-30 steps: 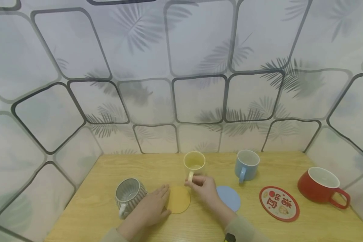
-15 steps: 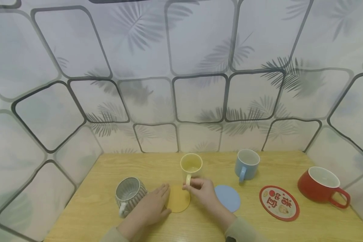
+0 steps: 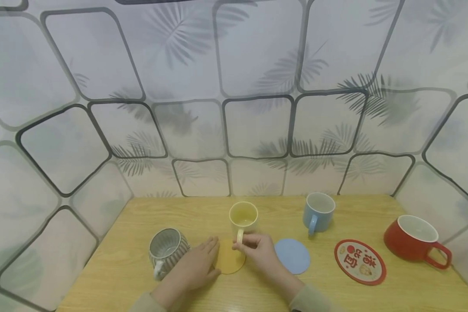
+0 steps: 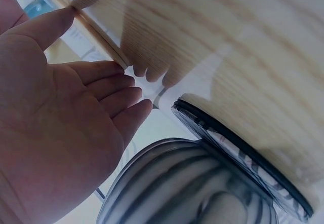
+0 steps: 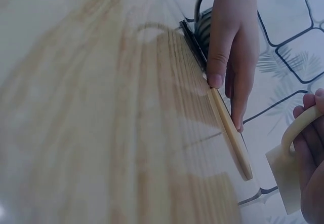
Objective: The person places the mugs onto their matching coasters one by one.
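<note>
My right hand (image 3: 259,251) pinches the handle of a pale yellow mug (image 3: 242,212), which hangs just behind the round yellow coaster (image 3: 232,260). In the right wrist view the mug (image 5: 284,178) looks raised off the table, apart from the coaster (image 5: 230,138). At the coaster's left edge rests my left hand (image 3: 196,265), fingers extended. The left wrist view shows its thumb and index finger touching the coaster's rim. Beside that hand stands a grey striped mug (image 3: 170,248); a dark-edged coaster (image 4: 253,163) lies under it.
On the wooden table (image 3: 253,294), a round blue coaster (image 3: 293,256) lies right of the right hand, with a light blue mug (image 3: 318,214) behind it. Farther right are a red-rimmed printed coaster (image 3: 359,262) and a wide red mug (image 3: 407,242). Patterned cloth (image 3: 257,130) surrounds the back and sides.
My right hand has brought the yellow mug nearer and slightly left, toward the yellow coaster. The left hand has stayed in place at the coaster's edge.
</note>
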A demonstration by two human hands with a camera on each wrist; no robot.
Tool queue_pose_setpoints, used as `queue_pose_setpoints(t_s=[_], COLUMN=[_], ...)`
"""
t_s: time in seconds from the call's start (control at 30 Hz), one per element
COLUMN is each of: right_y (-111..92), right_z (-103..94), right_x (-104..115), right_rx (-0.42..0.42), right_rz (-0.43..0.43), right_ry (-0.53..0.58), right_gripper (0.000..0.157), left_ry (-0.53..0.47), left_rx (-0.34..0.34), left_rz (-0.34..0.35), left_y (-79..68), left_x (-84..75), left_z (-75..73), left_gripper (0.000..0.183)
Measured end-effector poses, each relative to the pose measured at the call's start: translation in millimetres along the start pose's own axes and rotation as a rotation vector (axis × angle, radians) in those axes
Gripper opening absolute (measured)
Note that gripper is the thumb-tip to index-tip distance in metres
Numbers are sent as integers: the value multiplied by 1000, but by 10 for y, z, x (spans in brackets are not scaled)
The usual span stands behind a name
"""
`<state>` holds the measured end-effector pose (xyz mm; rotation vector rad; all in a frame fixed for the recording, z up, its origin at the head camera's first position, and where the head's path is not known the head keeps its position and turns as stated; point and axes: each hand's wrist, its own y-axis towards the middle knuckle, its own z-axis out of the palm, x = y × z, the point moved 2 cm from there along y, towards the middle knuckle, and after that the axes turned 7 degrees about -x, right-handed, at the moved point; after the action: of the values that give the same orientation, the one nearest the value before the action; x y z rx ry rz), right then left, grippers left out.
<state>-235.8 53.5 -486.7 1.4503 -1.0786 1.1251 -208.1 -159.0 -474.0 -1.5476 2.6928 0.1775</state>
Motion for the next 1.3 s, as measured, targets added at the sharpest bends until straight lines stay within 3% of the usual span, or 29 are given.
queue_pose_setpoints(t_s=[0.9,1.3], right_y=[-110,-149], right_z=[112,188], right_x=[-10,-52], right_rx=[85,107], right_rz=[11,-77], right_ry=[31,79], right_gripper=[22,24], left_ry=[-26,-28], left_rx=[-20,-22], left_rz=[-4,-3], left_y=[-6,-5], left_x=[7,21], left_z=[-6,20], left_gripper=[76,76])
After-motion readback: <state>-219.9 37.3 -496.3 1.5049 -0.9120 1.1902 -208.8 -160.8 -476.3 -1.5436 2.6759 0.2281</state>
